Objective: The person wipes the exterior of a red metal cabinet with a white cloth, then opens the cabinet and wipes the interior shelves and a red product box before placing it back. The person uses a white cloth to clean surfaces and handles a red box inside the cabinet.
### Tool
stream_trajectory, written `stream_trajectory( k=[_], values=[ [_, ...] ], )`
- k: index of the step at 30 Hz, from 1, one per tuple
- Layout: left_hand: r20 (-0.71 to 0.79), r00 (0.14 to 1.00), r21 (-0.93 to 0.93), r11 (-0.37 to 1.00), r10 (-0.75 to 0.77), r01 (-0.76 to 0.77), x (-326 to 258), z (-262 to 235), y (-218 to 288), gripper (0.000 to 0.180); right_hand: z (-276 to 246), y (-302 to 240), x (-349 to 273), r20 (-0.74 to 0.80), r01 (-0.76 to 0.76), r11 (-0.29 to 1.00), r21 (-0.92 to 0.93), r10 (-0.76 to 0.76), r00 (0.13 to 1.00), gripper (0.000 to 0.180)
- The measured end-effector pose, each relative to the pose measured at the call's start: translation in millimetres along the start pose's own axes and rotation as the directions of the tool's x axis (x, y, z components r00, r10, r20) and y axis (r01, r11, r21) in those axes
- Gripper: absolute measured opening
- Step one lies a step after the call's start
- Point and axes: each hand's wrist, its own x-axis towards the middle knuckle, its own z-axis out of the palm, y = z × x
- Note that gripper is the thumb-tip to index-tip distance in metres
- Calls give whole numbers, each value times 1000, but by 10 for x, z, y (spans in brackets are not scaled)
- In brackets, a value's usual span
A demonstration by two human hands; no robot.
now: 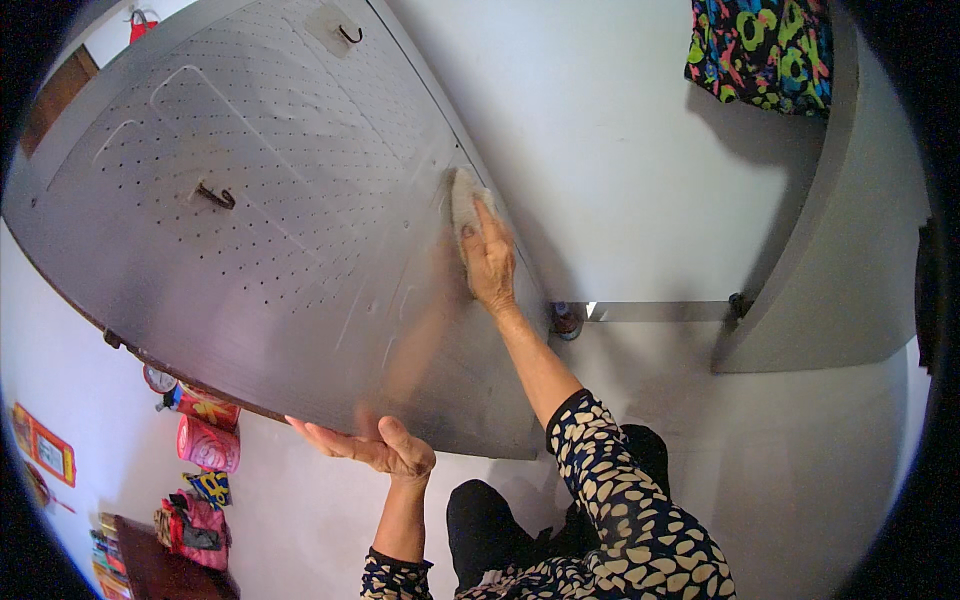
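A large grey metal door (300,340) with rows of small holes fills the left and middle of the head view. Two dark hooks stick out of it, an upper hook (350,36) and a lower hook (216,197). My right hand (490,262) presses a pale folded cloth (464,198) flat on the door near its right edge, fingers over the cloth. A faint reflection of the arm shows in the metal. At the door's lower edge, my left hand (390,452) rests against it with fingers stretched out and thumb raised. Both sleeves are dark with cream spots.
A second grey panel (810,290) stands at the right. Multicoloured patterned fabric (760,50) hangs at the upper right. By the door's lower right corner is a small bottle (566,320). At the lower left are a pink container (209,443) and a bundle of clothes (195,530).
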Motion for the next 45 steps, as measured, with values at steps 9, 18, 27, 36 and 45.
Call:
stream_trajectory(
  k=[9,18,27,36,45],
  values=[
    [3,1000,-60,998,9,-8,-41,2,-42,69,-109,967,-433,-81,-351,935,-50,347,935,45],
    [72,997,82,996,19,-24,-19,-108,-29,74,-242,1267,-1146,-52,-683,713,156,697,716,48],
    [77,995,133,988,66,-75,26,17,23,76,-154,-398,-936,-24,-73,992,103,75,997,47],
    [46,999,-6,1000,4,-4,-7,56,115,81,-242,-448,-726,26,416,906,77,-419,908,48],
    [39,998,-111,993,45,-40,-115,-283,90,83,-379,724,-765,-13,-186,982,-41,186,983,48]
  ],
)
